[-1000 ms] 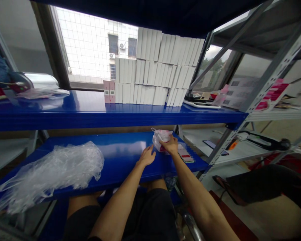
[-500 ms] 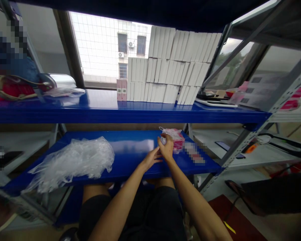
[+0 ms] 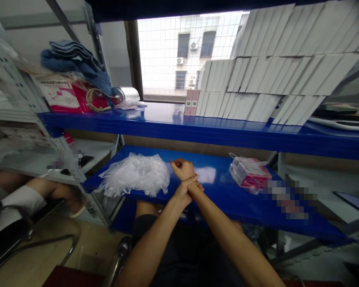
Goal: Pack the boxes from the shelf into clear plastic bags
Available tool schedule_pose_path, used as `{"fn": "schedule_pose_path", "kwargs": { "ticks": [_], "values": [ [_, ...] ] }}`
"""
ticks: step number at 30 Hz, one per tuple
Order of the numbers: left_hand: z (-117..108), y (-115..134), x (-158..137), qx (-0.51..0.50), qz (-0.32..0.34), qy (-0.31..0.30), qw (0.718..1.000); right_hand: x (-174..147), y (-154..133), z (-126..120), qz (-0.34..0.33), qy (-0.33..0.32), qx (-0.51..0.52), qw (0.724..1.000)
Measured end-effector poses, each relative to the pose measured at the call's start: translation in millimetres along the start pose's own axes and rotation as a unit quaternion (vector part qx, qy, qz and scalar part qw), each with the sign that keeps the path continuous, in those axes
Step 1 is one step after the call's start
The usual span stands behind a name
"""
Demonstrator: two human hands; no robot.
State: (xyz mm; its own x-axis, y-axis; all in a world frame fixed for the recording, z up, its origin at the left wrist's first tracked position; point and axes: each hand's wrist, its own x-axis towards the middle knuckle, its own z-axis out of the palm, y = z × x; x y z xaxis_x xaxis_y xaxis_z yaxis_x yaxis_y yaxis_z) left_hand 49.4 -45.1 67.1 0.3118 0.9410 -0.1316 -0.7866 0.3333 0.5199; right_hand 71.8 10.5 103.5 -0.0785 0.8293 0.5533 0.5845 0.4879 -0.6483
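Note:
My right hand [image 3: 183, 169] hovers over the blue table [image 3: 218, 199], just right of a heap of clear plastic bags [image 3: 137, 173]. Its fingers are bent, with a gap between thumb and forefinger and nothing visible in them. My left hand [image 3: 188, 189] is closed around my right wrist, below that hand. Farther right, a pink-and-white package in clear plastic [image 3: 251, 173], with a thin loop on top, stands apart from both hands.
Above the table runs a blue shelf [image 3: 158, 126], bearing stacked white boxes [image 3: 257, 75] and two pink boxes [image 3: 191, 103]. At its left are a red-and-white box [image 3: 62, 95] and folded denim [image 3: 74, 59]. A person's legs [image 3: 48, 193] show at far left.
My view has swung left. My right hand has moved from beside the pink-and-white package to near the plastic bag heap. My left hand has closed around my right wrist.

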Motion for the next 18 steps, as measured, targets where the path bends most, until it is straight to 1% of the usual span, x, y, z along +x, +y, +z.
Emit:
{"fn": "schedule_pose_path", "kwargs": {
  "ticks": [3,6,9,11,12,13,14,15,16,18],
  "values": [
    [-15,27,-14,0.016,0.035,-0.026,0.999,2,-25,25,-0.034,-0.008,0.018,0.999],
    [-23,49,-26,0.062,0.109,-0.005,0.992,5,-49,40,-0.078,-0.018,0.039,0.996],
    [-27,64,-33,0.131,0.198,0.03,0.971,8,-68,49,-0.128,-0.015,0.072,0.989],
    [-30,74,-37,0.206,0.241,0.04,0.947,11,-75,55,-0.16,0.017,0.106,0.981],
    [-32,80,-40,0.258,0.254,0.04,0.931,12,-77,58,-0.166,0.037,0.122,0.978],
    [-35,87,-43,0.32,0.263,0.039,0.91,14,-78,61,-0.165,0.051,0.134,0.976],
    [-39,95,-46,0.389,0.269,0.04,0.88,15,-76,64,-0.153,0.054,0.138,0.977],
    [-43,105,-49,0.463,0.268,0.043,0.844,17,-73,67,-0.133,0.043,0.136,0.981],
    [-48,117,-53,0.537,0.263,0.047,0.8,18,-69,70,-0.107,0.012,0.124,0.986],
    [-60,143,-61,0.663,0.232,0.053,0.71,20,-56,74,-0.052,-0.086,0.079,0.992]
  ]
}}
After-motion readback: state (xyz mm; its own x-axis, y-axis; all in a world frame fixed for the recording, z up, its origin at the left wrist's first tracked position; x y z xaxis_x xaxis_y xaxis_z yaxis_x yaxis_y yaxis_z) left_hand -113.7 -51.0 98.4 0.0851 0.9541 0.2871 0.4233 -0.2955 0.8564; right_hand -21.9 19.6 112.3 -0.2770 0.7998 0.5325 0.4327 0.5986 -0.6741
